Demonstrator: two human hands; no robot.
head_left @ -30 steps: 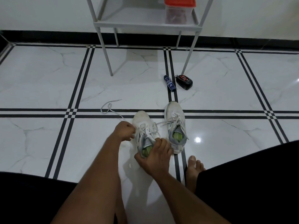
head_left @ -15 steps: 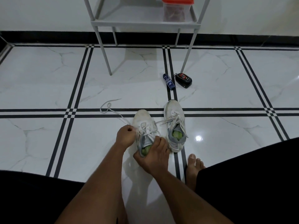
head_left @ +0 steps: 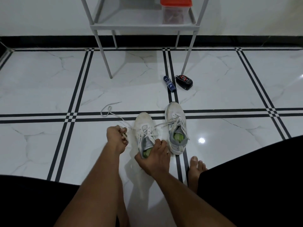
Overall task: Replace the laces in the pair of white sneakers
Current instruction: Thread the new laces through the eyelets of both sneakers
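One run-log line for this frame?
phase: unlacing | left hand: pulling lace | right hand: steadying left sneaker | right sneaker: laced, untouched

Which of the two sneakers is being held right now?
The left sneaker: the right hand grips its heel while the left hand pulls its lace. The right sneaker stands untouched.

— How many things are you seeing?
— I am counting two white sneakers (head_left: 144,128) (head_left: 176,126), one dark blue tube (head_left: 169,83), one black case (head_left: 184,82), one container (head_left: 175,11), and one shelf (head_left: 144,27).
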